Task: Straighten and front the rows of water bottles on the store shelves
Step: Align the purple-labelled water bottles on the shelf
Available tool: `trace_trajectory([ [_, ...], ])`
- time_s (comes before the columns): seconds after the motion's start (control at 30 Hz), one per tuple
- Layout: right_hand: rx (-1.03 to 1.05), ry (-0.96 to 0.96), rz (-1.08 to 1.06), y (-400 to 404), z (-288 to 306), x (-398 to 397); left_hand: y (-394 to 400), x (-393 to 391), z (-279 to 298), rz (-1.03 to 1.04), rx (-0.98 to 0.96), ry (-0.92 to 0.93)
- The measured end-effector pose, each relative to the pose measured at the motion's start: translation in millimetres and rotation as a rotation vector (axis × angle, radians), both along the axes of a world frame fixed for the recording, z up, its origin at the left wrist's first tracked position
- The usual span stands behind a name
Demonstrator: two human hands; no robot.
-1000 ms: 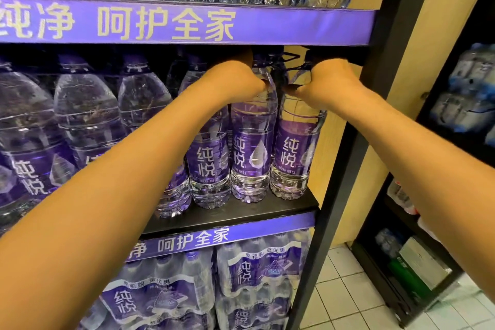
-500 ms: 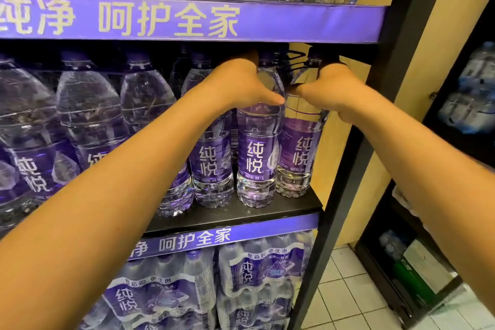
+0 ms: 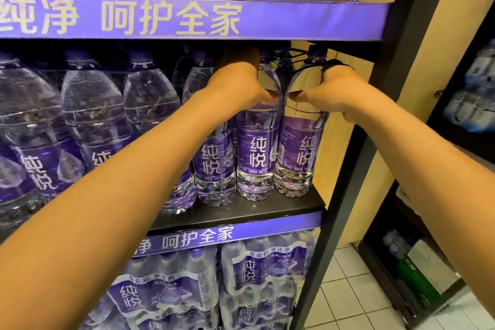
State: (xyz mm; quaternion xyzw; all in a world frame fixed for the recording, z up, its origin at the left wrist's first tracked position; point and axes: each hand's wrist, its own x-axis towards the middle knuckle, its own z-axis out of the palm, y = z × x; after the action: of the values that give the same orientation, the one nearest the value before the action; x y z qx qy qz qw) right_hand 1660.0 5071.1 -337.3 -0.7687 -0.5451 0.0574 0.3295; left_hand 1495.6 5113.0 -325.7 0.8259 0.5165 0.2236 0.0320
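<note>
Both forearms are extended forward and upward to the right end of the middle shelf [image 3: 267,207]. The left hand [image 3: 238,83] is wrapped around the shoulder of the second bottle from the right [image 3: 258,147], with the thumb laid across the bottle's front and the remaining fingers hidden behind it. The right hand [image 3: 337,91] is curled around the shoulder of the rightmost bottle [image 3: 300,153], the thumb pointing inward toward the left thumb; its other fingers are concealed on the far side. The two gripped bottles are shown upright, touching each other, with purple labels turned to the front, at the shelf's front edge just beside the black upright post [image 3: 375,120]. A dark carry loop is seen at the neck of the rightmost bottle. To the left, a row of larger bottles [image 3: 91,115] with the same purple labels is partly covered by the left forearm. A purple shelf strip [image 3: 187,17] with pale characters is fixed above, and shrink-wrapped multipacks [image 3: 262,273] are stacked on the shelf below. White floor tiles [image 3: 348,289] are visible at lower right.
</note>
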Motion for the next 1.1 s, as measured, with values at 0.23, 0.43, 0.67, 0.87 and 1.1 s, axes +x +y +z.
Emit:
trace_trajectory([
  [0.23, 0.026, 0.050, 0.005, 2, -3, 2, -3, 0, 9, 0.024, -0.047, 0.058],
  [0.43, 0.059, 0.086, 0.013, 2, -4, 2, -2, 3, 6, -0.006, 0.008, 0.023],
  [0.67, 0.062, -0.091, -0.021, -1, -4, -2, -5, 2, 3, -0.008, 0.051, -0.016],
  [0.87, 0.070, -0.059, -0.027, -4, -5, -4, -7, 2, 3, -0.028, 0.071, -0.009],
  [1.1, 0.116, 0.000, -0.028, -9, -10, -10, -11, -5, -7, -0.165, 0.117, -0.106],
])
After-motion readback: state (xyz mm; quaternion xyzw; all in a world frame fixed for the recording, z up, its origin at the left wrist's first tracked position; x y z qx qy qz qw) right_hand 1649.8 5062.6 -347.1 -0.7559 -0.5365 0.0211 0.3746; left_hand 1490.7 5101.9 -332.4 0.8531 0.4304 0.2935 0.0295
